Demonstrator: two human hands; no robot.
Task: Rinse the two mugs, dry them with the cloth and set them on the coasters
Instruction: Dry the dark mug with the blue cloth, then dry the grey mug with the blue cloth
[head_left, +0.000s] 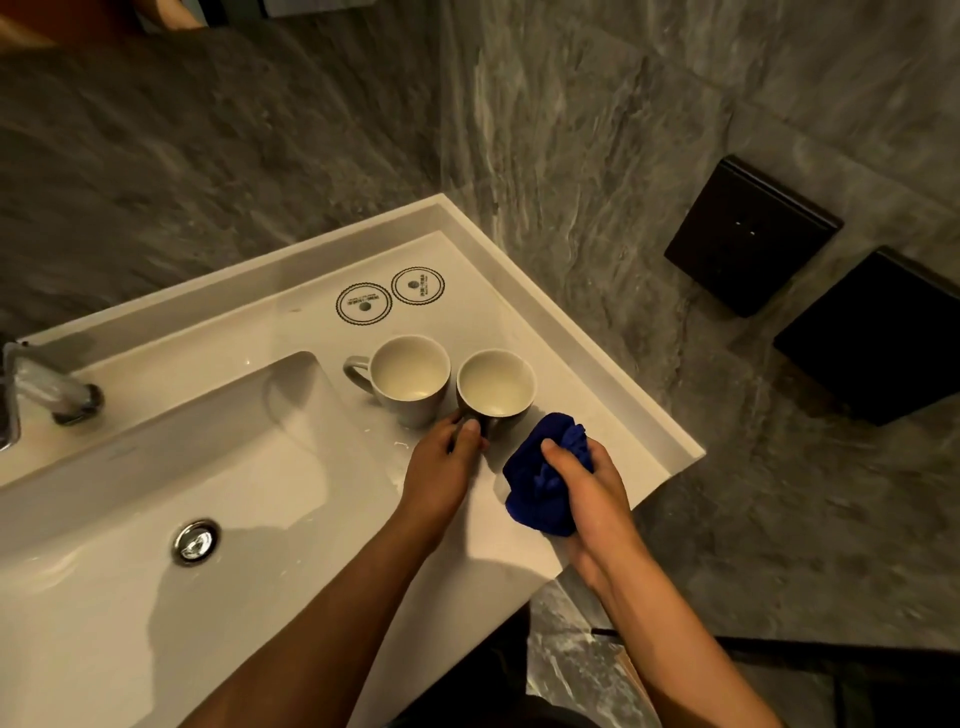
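**Drying about to begin beside the basin**

On the white worktop (597, 415), right of the sink (156, 493), two mugs stand upright and touching. A left hand (441, 467) pinches the handle of the near mug (496, 387), probably to lift it for wiping. A right hand (587, 483) clutches the bunched blue cloth (535, 493) just beside it, ready to meet the mug. Its neighbour, the far mug (410, 376), waits with its handle turned toward the sink. Beyond them lie two round coasters (363, 304), both bare, near the wall, kept away from the splashes, I'd judge.
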